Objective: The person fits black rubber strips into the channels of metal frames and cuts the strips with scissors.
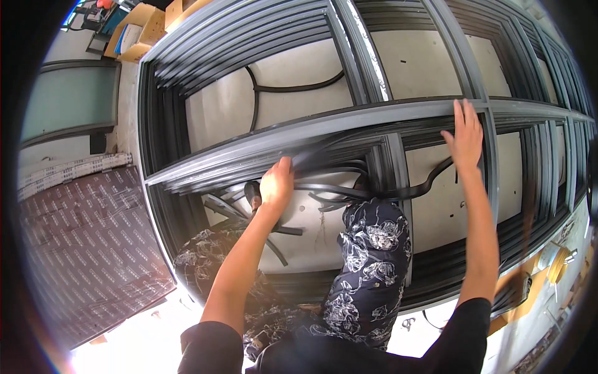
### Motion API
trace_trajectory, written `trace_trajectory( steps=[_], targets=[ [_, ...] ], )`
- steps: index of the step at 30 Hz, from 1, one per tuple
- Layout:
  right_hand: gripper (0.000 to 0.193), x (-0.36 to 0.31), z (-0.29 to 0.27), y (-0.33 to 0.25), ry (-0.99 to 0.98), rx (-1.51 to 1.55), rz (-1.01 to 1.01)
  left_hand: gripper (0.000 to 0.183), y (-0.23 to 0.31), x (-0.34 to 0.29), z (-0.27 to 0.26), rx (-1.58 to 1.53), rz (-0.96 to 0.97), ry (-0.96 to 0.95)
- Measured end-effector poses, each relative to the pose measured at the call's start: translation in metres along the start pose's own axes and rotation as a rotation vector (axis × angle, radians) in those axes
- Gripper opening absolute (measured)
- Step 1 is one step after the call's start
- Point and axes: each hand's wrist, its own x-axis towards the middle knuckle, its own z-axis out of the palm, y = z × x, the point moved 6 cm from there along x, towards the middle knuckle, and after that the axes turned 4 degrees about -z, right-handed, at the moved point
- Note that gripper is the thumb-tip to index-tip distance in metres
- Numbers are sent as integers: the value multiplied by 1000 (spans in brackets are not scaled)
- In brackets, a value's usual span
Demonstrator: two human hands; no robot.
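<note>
Grey window-type frames (pixel 237 144) lie stacked beneath my hands. My left hand (pixel 277 182) is closed over a black rubber strip (pixel 342 189) beside the long middle bar. The strip is blurred near those fingers. From there it sags to the right in a loose curve, over the lower opening, and rises close to my right wrist. My right hand (pixel 466 138) rests by the crossing of the bars, fingers stretched out and thumb apart. Whether its palm touches the strip is hidden. My legs, in dark patterned trousers (pixel 374 262), stand inside the lower frame opening.
Another black strip (pixel 299 87) lies curved in the upper left opening. Cut dark pieces (pixel 283 230) lie near my feet. Wrapped brown boards (pixel 93 243) are at the left, cardboard boxes (pixel 143 28) at the upper left. A yellow roll (pixel 560 265) sits at the right.
</note>
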Motion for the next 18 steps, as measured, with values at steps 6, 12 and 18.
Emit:
trace_trajectory(
  steps=[6,12,18],
  targets=[
    [72,36,31,27,-114,29,-282,13,-3,-3,8,-56,30,115],
    [65,35,29,23,-86,15,-298,26,5,-33,1,28,274,372],
    [63,37,27,21,-73,-32,-307,26,5,-38,7,-22,273,422]
  ],
)
